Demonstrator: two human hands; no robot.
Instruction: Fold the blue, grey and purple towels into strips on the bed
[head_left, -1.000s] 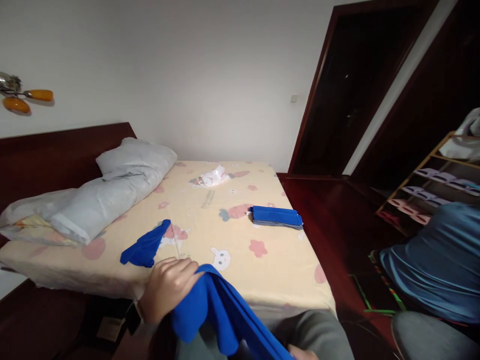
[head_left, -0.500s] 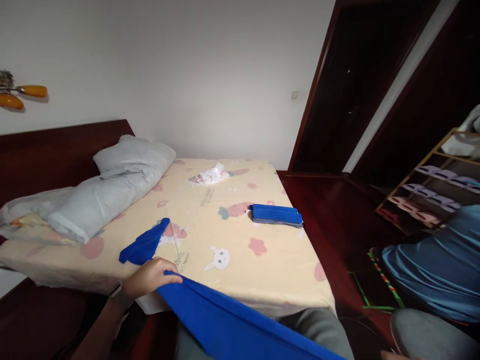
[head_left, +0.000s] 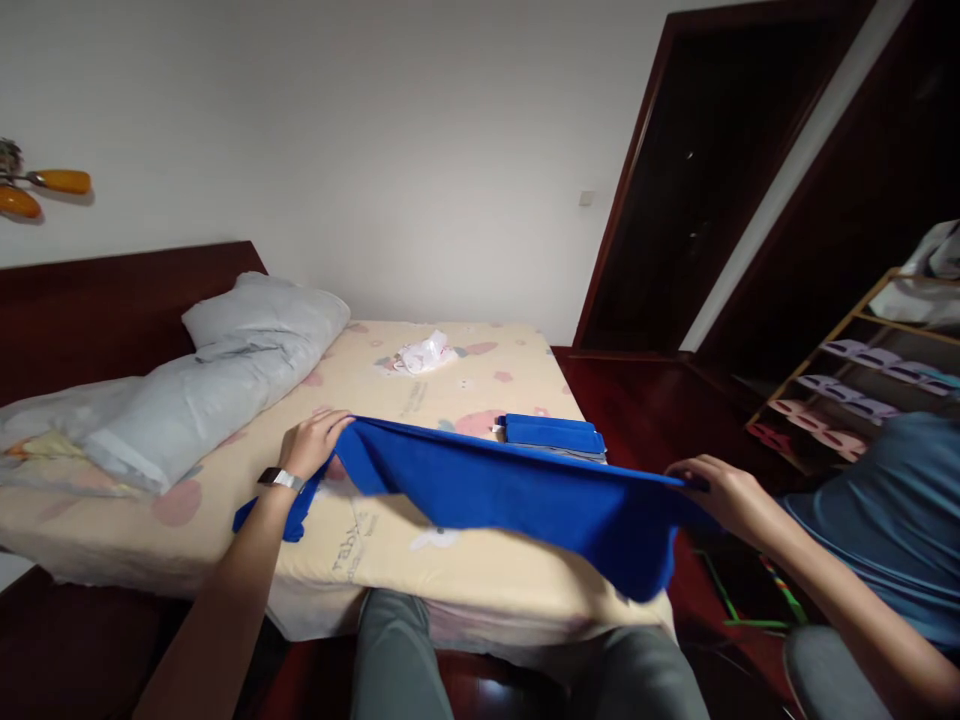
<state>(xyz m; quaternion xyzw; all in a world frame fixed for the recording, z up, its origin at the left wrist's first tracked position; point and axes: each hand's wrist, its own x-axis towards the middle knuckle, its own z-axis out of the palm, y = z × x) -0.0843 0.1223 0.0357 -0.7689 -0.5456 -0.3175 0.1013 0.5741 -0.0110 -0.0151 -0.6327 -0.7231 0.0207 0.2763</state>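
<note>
A long blue cloth (head_left: 495, 490) is stretched between my two hands above the near part of the bed. My left hand (head_left: 315, 443) pinches its left top corner, and my right hand (head_left: 720, 490) grips the right end. The lower edge of the cloth hangs loose and sags toward the mattress. Under and beside my left wrist lies another crumpled piece of blue cloth (head_left: 296, 515); whether it joins the held one I cannot tell. Beyond the stretched cloth, near the bed's right edge, rests a folded blue and grey stack of cloth (head_left: 553, 434), partly hidden.
The bed (head_left: 360, 380) has a cream patterned sheet. A grey quilt (head_left: 225, 370) lies along the headboard, and a white plastic bag (head_left: 425, 353) sits farther back. At right, a person in a blue top (head_left: 892, 520) is close to a shoe rack (head_left: 847, 350).
Both hands have risen and moved forward over the bed. The blue cloth went from hanging low across my lap to being stretched out sideways, and my right hand has come into full view.
</note>
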